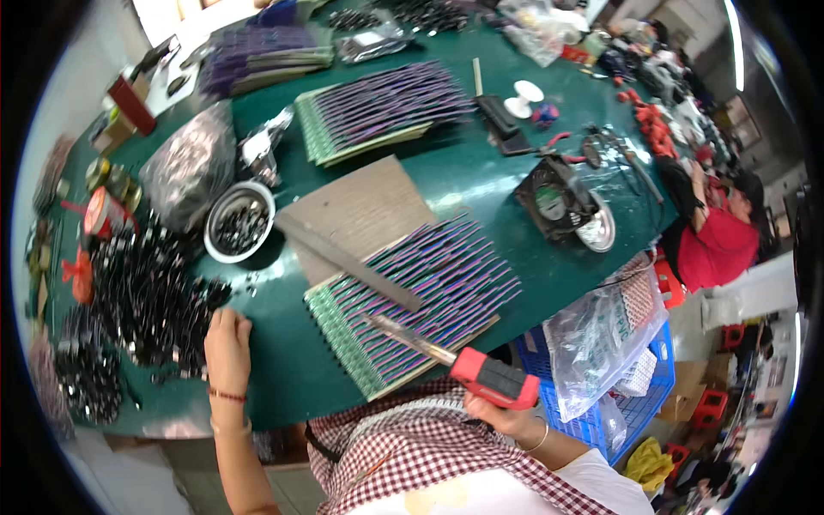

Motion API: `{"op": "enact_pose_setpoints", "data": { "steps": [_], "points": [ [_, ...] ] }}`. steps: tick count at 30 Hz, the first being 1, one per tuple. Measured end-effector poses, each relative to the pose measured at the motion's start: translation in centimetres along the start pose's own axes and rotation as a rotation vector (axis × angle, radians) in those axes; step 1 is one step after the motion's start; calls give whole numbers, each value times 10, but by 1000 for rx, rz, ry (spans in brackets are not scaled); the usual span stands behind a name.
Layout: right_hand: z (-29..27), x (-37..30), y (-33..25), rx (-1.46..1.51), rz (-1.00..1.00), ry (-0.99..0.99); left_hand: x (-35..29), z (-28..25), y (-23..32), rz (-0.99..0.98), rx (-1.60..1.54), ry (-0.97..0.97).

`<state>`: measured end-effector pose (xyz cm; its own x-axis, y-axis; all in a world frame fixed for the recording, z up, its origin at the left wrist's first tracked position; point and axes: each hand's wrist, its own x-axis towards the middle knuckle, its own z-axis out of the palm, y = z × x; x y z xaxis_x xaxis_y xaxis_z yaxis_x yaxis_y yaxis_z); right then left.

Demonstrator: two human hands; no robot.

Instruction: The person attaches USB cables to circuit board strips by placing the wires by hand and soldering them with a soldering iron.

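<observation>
In my right hand (502,415) is a soldering iron (495,378) with a red and black handle. Its metal shaft points to the upper left, over a green circuit board panel (352,348) lined with rows of purple and dark strips. A flat metal bar (352,264) lies slantwise across the panel's far side and a brown cardboard sheet (360,206). My left hand (228,343) rests with curled fingers at the right edge of a heap of black wired parts (146,296). Whatever its fingers may hold is hidden.
A white bowl of small metal parts (266,206) stands beyond my left hand. Farther back lies another stack of panels (386,107). To the right are a black soldering stand (554,202) and a blue crate (639,412) with plastic bags. A person in red (721,245) sits beyond.
</observation>
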<state>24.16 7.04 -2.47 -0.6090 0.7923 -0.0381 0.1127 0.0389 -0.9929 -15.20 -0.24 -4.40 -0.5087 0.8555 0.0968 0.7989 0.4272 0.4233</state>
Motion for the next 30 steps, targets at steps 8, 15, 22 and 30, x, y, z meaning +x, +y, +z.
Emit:
{"op": "enact_pose_setpoints", "data": {
  "steps": [8,15,22,30],
  "points": [
    [40,45,-41,290,62,-153,-50,-16,106,-295,-1140,-576],
    [53,54,-40,200,-30,-298,-81,4,133,-428,-1596,-712],
    [62,46,-39,85,-62,-112,-94,-16,143,-205,-988,-611],
    [55,45,-33,-14,-19,-136,-76,-14,138,16,-781,-476]
  ]
}}
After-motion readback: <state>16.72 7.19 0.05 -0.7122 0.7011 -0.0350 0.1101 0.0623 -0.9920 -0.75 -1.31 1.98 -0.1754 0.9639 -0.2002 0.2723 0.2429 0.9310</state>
